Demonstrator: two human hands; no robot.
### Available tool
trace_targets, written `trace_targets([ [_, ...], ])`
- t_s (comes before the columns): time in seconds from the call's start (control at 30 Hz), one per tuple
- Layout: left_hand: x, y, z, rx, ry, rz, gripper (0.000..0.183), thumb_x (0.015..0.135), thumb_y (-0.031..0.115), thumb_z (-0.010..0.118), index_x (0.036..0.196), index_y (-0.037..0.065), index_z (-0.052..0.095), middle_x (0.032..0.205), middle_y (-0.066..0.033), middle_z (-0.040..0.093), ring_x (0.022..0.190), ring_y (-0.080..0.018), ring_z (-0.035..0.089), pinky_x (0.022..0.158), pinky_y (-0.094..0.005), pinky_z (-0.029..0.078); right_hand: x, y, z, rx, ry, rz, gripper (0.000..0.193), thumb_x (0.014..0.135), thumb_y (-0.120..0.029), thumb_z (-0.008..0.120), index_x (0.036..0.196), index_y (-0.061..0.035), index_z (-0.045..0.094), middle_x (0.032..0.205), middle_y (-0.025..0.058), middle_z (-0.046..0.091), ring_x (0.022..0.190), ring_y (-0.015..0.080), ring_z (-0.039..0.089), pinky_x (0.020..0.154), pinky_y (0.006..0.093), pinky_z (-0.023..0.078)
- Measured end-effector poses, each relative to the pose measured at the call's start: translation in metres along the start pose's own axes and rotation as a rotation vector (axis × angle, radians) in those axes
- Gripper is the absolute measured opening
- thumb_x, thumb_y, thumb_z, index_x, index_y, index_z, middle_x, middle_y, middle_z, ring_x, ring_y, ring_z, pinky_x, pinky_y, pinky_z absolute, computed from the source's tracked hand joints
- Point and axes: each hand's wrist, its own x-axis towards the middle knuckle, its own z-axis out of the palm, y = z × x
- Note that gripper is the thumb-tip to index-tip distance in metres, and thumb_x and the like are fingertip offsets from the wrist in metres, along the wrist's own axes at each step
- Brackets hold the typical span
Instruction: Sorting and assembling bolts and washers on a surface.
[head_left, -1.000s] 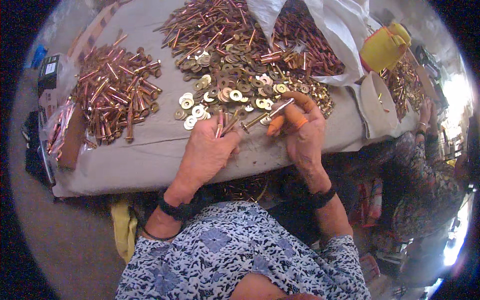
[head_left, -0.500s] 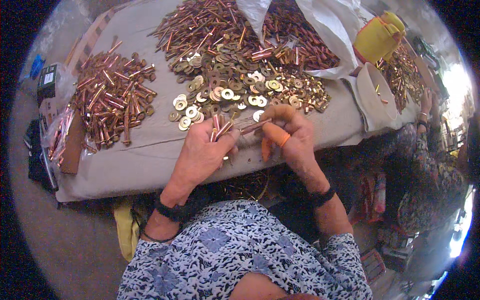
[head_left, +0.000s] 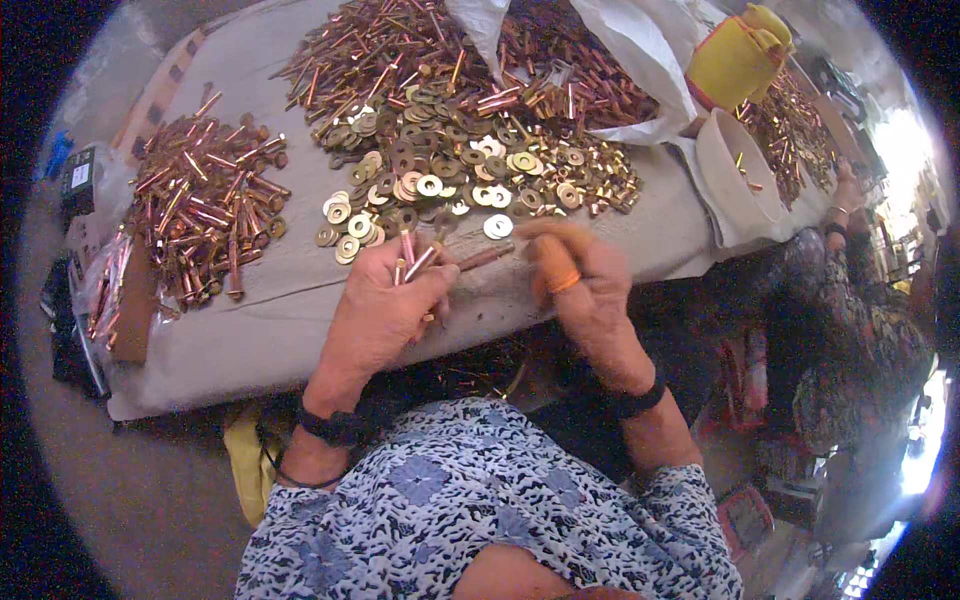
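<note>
Right fingers [head_left: 556, 268] have drawn back from the bolt [head_left: 486, 257].

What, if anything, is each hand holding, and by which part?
The left hand grips several bolts partway along, ends protruding. Whether the blurred right hand, near one bolt's tip, holds anything cannot be told.

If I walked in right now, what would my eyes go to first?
Probably the glinting washers heaped around the middle of the table, with a big pile of coppery bolts behind them. Next, just in front, the left hand holding a few bolts, and the right hand with its bright orange covering. The yellow object at upper right stands out too.
</note>
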Motion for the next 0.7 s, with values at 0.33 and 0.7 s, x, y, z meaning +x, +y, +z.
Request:
trace_targets([
  [0.33,0.001,-0.002,0.0,-0.007,0.027,0.053,0.01,0.08,0.014,0.055,0.077,0.005,0.056,0.053,0.0015,0.051,0.04,-0.0033,0.041,0.035,-0.0185,0.03,0.014,0.016,-0.031,-0.493,0.292,-0.212,0.017,0.077,-0.011,0.057,0.092,-0.004,0.061,0.083,0.0154,0.061,0.073,0.0289,0.06,0.064,0.034,0.047],
  [0.7,0.0,0.003,0.003,0.044,0.046,0.039,0.012,0.08,0.016,0.055,0.076,0.005,0.056,0.053,0.003,0.049,0.04,-0.003,0.039,0.036,-0.0189,0.03,0.022,0.022,-0.021,-0.769,0.084,-0.216,0.018,0.076,-0.016,0.057,0.091,-0.0064,0.057,0.076,0.015,0.057,0.069,0.0323,0.057,0.058,0.0392,0.046],
])
